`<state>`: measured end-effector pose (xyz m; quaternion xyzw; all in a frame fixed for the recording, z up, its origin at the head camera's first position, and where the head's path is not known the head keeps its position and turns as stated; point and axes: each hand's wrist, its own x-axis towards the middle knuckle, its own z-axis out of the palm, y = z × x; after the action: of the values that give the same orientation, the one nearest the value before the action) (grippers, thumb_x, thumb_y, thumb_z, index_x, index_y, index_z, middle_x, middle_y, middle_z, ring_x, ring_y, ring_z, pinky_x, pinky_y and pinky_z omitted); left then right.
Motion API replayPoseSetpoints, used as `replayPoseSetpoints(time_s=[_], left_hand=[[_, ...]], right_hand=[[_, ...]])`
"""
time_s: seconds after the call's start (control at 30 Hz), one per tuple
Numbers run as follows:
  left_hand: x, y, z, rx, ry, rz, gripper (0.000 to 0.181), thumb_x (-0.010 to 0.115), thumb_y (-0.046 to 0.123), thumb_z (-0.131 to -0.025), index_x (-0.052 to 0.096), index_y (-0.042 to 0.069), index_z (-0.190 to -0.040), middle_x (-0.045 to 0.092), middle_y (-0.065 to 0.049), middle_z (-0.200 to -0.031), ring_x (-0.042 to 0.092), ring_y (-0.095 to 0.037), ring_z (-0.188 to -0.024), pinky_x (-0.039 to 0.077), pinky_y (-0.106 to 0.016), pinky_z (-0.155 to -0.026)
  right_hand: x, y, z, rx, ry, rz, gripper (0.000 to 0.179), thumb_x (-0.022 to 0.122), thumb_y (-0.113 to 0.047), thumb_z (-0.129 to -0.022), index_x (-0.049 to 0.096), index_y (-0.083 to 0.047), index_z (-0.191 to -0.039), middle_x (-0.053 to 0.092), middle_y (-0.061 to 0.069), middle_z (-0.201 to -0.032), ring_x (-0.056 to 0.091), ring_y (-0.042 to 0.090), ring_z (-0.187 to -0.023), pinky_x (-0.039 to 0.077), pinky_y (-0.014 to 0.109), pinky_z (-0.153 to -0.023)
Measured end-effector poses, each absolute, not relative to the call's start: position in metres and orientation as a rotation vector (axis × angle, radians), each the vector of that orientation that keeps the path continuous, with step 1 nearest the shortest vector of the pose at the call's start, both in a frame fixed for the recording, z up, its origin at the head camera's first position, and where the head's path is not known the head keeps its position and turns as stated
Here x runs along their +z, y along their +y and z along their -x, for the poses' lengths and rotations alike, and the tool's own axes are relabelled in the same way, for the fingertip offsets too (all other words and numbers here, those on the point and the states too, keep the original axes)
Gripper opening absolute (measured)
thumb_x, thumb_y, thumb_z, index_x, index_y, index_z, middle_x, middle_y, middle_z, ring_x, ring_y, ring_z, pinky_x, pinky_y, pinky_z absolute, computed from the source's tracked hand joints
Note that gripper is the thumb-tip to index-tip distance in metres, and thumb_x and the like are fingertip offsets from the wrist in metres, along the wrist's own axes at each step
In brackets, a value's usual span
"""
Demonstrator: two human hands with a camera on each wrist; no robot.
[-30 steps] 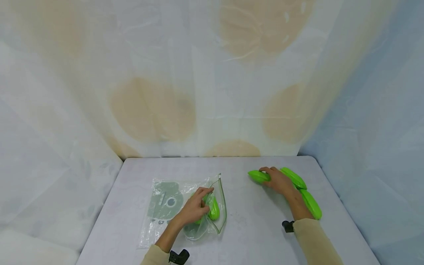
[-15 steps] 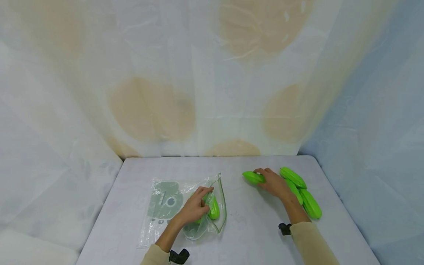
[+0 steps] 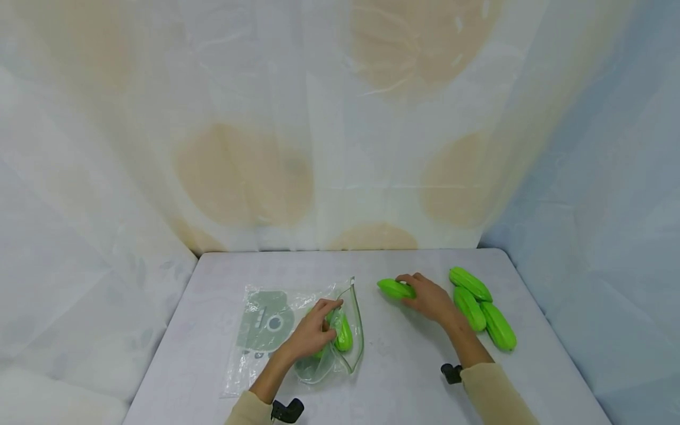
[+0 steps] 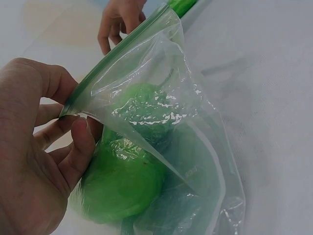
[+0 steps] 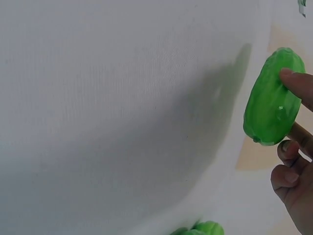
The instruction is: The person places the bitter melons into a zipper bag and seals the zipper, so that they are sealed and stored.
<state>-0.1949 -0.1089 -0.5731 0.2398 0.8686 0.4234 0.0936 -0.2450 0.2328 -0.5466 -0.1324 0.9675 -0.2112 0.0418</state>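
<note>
My left hand (image 3: 310, 336) pinches the green-edged mouth of a clear zip-top bag (image 4: 186, 127), holding it up. Inside the bag lie glossy green vegetables (image 4: 120, 181), seen through the plastic. My right hand (image 3: 427, 298) grips a short, plump, bright green cucumber-like vegetable (image 5: 274, 100) between thumb and fingers. It is held above the table, between the bag and a group of similar green vegetables (image 3: 469, 308). The right wrist view shows its blunt end and ridged, shiny skin.
The group on the right of the white table (image 3: 404, 378) has 3 vegetables lying close together. The bag's flat printed part (image 3: 265, 321) stretches left of my left hand. Pale patterned sheets (image 3: 340, 147) surround the table at the back and sides.
My right hand has moved left with the cucumber-like vegetable, away from the group and towards the bag. My left hand and the bag have stayed in place.
</note>
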Motion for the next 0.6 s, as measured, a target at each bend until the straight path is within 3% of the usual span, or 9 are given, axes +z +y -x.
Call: replayPoseSetpoints(time_s=[0.6], left_hand=[[-0.575,-0.109,0.196,1.263,2.574,-0.707,0.071,0.06,0.009,-0.085,0.043,0.016,-0.153,0.048,0.003,-0.137,0.053,-0.007,-0.074,0.048,-0.025,-0.064]], right_hand=[[-0.541,0.213,0.232,-0.872,2.899,0.376,0.051,0.078,-0.031,-0.088,0.059,-0.025,-0.135,0.062,0.006,-0.126,0.061,0.025,-0.112,0.051,0.051,-0.093]])
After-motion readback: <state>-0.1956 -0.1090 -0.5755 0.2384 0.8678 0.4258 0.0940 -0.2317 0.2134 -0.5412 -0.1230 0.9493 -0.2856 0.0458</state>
